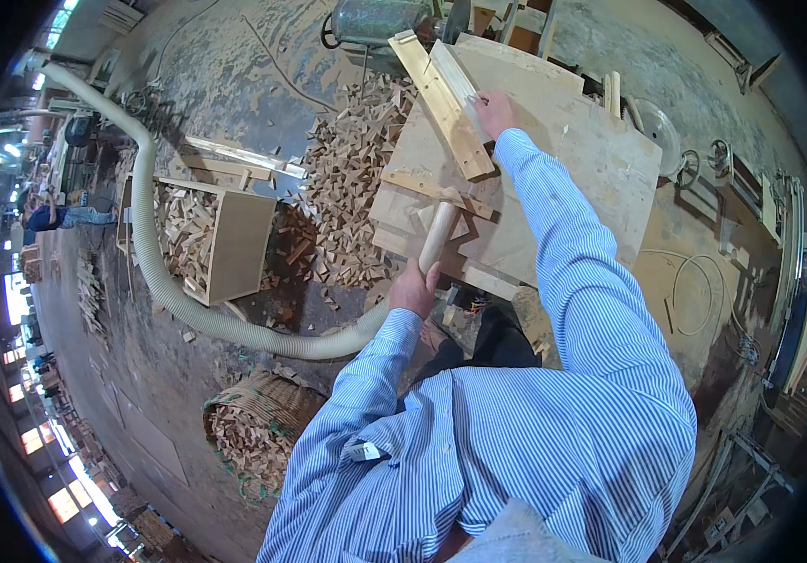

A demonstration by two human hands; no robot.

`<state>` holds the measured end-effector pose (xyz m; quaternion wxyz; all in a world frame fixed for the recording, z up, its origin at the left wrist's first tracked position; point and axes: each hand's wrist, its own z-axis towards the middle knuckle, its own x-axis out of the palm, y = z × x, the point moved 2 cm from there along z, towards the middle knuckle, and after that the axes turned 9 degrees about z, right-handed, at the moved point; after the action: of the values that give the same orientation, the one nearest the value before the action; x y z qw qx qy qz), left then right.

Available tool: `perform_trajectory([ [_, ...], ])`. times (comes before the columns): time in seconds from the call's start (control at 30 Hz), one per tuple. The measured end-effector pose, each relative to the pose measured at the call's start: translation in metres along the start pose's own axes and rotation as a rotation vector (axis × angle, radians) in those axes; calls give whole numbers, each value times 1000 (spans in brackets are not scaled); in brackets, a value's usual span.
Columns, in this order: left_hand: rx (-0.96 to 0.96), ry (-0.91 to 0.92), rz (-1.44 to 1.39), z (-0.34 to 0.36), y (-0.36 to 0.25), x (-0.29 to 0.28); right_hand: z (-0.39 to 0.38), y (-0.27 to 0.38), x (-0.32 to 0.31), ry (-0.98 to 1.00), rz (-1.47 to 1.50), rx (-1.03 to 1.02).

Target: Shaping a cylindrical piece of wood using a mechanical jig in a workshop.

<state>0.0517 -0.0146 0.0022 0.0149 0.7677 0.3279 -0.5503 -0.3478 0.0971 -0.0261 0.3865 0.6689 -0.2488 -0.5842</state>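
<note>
My left hand (413, 289) is wrapped round the pale tubular nozzle (437, 238) of a thick ribbed hose. The nozzle's far end lies at a wooden strip with holes (432, 190) fixed across the worktable (572, 164). Up ahead, my right hand (494, 114) has its fingers closed on the near end of a pale wooden strip (452, 72). That strip lies alongside a longer yellowish board (443, 108) with holes. Small wood offcuts sit beside the nozzle, partly hidden by it.
The ribbed hose (148, 220) curves away to the left. Offcuts are heaped on the floor (352, 174) left of the table, in a wooden box (242, 246) and in a woven basket (267, 413). A green motor (380, 21) stands beyond the table. Another person (66, 216) is far left.
</note>
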Motion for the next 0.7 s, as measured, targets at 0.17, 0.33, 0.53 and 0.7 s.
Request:
perform_trajectory([
  [0.17, 22, -28, 4, 23, -17, 3, 24, -6, -13, -80, -36, -77],
  [0.33, 68, -93, 1, 49, -34, 6, 56, -17, -24, -100, -43, -119],
  [0.53, 76, -118, -5, 70, -41, 8, 71, -10, -27, -113, -17, -72],
  [0.7, 71, -131, 20, 74, -50, 7, 72, -13, -39, -104, -61, -102],
])
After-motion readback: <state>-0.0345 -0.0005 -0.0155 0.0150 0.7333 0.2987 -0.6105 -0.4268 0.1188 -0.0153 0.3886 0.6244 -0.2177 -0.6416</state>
